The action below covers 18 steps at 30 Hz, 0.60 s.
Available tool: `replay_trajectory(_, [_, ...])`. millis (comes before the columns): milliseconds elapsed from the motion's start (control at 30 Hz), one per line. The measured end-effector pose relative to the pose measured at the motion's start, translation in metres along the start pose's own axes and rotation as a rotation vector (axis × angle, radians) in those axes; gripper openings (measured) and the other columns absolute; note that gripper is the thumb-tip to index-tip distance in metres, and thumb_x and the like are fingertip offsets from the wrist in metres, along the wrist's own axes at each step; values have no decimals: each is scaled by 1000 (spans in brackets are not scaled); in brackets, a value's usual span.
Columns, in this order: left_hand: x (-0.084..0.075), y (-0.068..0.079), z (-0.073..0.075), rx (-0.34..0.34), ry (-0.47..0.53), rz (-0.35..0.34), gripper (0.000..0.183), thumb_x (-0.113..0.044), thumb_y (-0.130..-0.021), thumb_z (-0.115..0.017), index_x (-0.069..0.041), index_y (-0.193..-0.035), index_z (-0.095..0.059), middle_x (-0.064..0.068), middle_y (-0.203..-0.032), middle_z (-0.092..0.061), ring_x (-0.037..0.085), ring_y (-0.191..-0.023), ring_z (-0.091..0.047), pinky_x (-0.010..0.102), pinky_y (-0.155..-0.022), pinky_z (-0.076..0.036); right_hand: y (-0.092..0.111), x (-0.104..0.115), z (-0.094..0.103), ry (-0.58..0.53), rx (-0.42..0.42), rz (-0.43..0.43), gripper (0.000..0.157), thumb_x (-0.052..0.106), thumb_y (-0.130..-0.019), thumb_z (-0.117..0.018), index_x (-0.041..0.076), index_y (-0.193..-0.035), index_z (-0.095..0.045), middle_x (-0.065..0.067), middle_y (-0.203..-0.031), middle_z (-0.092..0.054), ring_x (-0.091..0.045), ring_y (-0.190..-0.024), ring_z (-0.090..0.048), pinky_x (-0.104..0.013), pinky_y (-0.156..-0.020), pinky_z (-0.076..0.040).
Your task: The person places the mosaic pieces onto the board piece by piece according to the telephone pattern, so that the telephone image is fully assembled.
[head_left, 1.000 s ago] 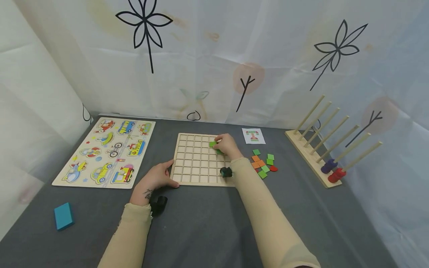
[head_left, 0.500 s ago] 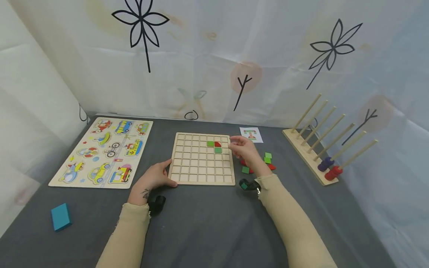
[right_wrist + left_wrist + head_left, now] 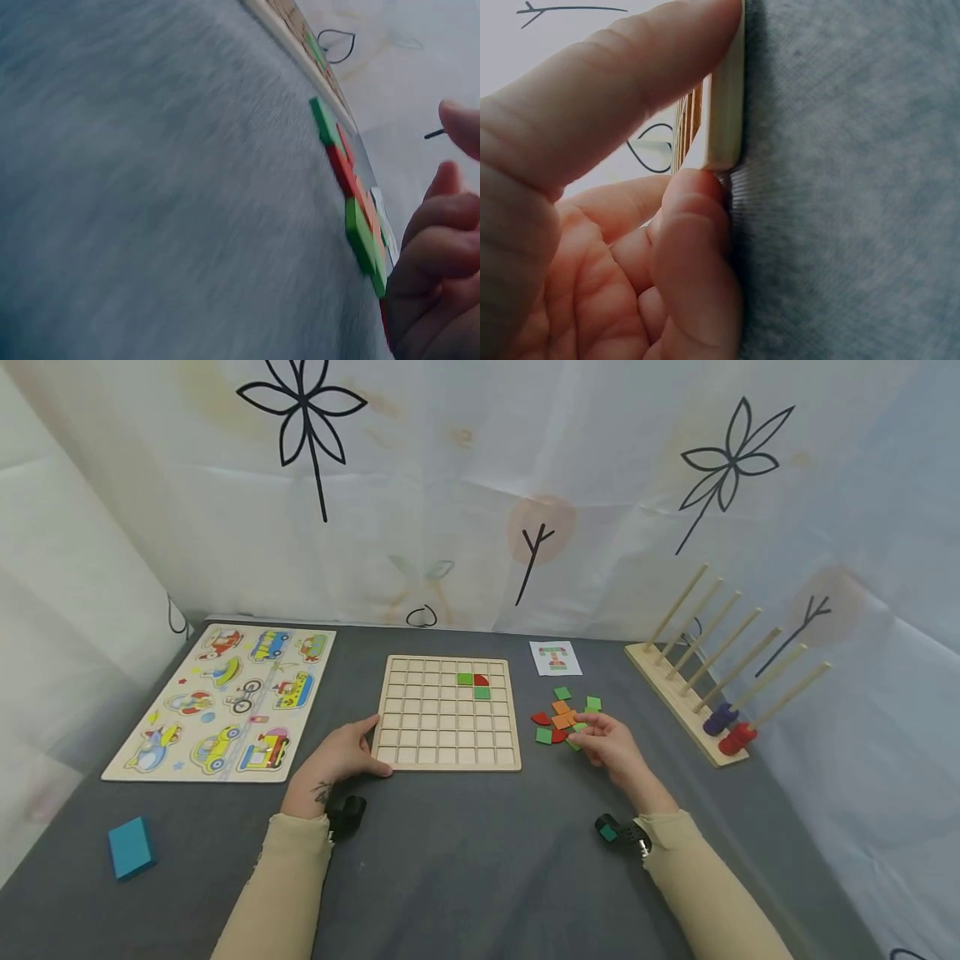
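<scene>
My left hand point(image 3: 341, 756) holds the near left corner of a square wooden grid board point(image 3: 450, 767). In the left wrist view its thumb lies along the front edge of the board point(image 3: 725, 124) and a fingertip presses the corner. Toward the board's upper right sit a green square point(image 3: 465, 679), a red quarter-round piece point(image 3: 481, 680) and another green square point(image 3: 482, 693). Over the right side of a loose group of tiles hovers my right hand point(image 3: 611, 747), thumb and forefinger apart, nothing seen between them. That group has orange tiles point(image 3: 561, 721), green tiles point(image 3: 543, 736) and red ones point(image 3: 540, 718).
Behind the tiles lies a white pattern card point(image 3: 556, 658). A rack of wooden pegs point(image 3: 686, 702) with purple and red beads stands at the right. On the left are a vehicle puzzle board point(image 3: 225, 702) and a blue block point(image 3: 131, 848). White cloth hangs at the back.
My right hand has left the board and moved right to the loose tiles, uncovering the pieces in the grid. My left hand keeps its hold on the corner.
</scene>
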<state>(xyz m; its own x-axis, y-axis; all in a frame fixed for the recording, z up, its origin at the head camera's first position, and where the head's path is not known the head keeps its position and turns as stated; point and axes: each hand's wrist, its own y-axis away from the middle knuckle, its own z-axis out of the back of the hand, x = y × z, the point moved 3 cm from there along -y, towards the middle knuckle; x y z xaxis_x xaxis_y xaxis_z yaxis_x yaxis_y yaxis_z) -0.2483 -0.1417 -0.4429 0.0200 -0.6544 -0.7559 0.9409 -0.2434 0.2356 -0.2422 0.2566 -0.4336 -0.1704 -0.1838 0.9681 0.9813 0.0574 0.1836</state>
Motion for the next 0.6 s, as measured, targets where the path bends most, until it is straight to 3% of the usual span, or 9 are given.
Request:
replay_trajectory(300, [5,-4,-1,-13,-23,36,101,-15,-64,-82,0,-145,-24,5,-62,-50,15,-53,-43,29,-51,-35,8,-15,7,160,-136,-151,44,9,-79,-69,-5,-115,-48,8,-53,-39,-7,-43,-32,-24,-44,-29])
replay_trajectory(600, [3,-3,0,-10,-17,38,100,-15,-64,-82,0,-145,-25,5,-62,-49,15,-54,-42,28,-51,-35,3,-17,5,269,-219,-248,41,11,-75,-74,0,-105,-48,3,-60,-39,-8,-45,-34,-26,-45,-31])
